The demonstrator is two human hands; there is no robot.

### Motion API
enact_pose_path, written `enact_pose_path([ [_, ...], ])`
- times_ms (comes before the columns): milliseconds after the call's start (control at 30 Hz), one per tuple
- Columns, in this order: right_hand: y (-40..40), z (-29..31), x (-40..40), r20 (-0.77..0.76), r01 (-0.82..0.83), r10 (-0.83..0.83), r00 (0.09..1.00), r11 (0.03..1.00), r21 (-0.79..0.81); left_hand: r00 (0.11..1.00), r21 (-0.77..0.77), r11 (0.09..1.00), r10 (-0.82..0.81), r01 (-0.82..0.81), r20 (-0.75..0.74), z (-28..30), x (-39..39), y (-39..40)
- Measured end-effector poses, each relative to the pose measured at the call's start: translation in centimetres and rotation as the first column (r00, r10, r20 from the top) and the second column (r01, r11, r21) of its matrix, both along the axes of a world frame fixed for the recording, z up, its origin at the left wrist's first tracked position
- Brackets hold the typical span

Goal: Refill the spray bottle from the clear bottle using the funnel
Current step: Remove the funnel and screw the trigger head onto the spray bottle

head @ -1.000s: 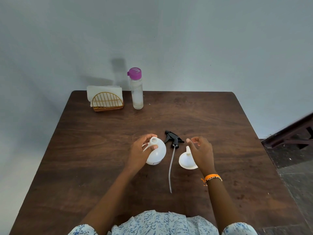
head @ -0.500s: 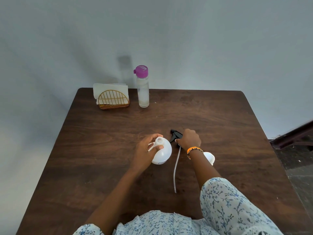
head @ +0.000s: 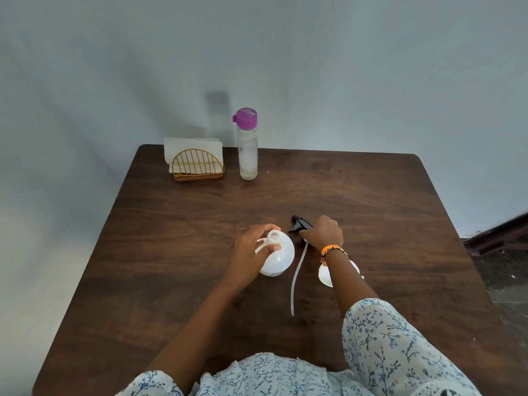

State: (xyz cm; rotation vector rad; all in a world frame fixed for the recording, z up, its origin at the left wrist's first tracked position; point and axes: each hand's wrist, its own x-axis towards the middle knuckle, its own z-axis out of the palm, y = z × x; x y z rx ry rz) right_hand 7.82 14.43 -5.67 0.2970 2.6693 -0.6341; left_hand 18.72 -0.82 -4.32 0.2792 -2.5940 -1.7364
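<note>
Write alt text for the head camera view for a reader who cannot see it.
A person's left hand grips the neck of an open white spray bottle on a wooden table, while the right hand grips its detached black sprayer. A white funnel lies under the right forearm; a capped clear bottle and napkin holder stand behind.

My bench [head: 200, 252] is dark grained wood, matt. The spray bottle [head: 278, 257] looks like smooth white plastic, the clear bottle [head: 248, 155] transparent with a glossy purple cap [head: 246, 117]; gold wire holder [head: 197, 167], paper napkins [head: 193, 145].
</note>
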Motion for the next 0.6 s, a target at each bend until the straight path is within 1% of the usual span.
enact_pose_path([
  [133,0.2,0.9,-1.1,-0.04,0.053,-0.058,0.998,0.991,-0.125,1.0,-0.002,1.0,0.002,-0.002,-0.018,0.2,0.1,0.1],
  [233,0.2,2.8,-1.6,-0.161,0.08,-0.13,0.978,0.955,-0.284,0.998,-0.023,1.0,-0.017,0.016,-0.057,0.2,0.2,0.1],
  [300,0.2,4.5,-1.8,-0.215,0.103,-0.21,0.954,0.901,-0.421,0.997,-0.025,0.999,-0.024,0.022,-0.079,0.2,0.3,0.0],
  [400,0.2,7.5,-2.2,-0.246,0.103,-0.312,0.918,0.786,-0.61,0.995,-0.031,0.999,-0.034,0.031,-0.092,0.1,0.3,-0.1],
  [467,0.0,9.9,-2.0,-0.293,0.066,-0.353,0.889,0.731,-0.679,0.997,-0.061,0.998,-0.034,0.03,-0.072,0.1,0.2,0.0],
  [600,-0.2,13.6,-1.1,-0.409,-0.036,-0.406,0.818,0.673,-0.739,1.0,-0.091,0.996,-0.02,0.019,-0.003,0.4,0.0,0.1],
])
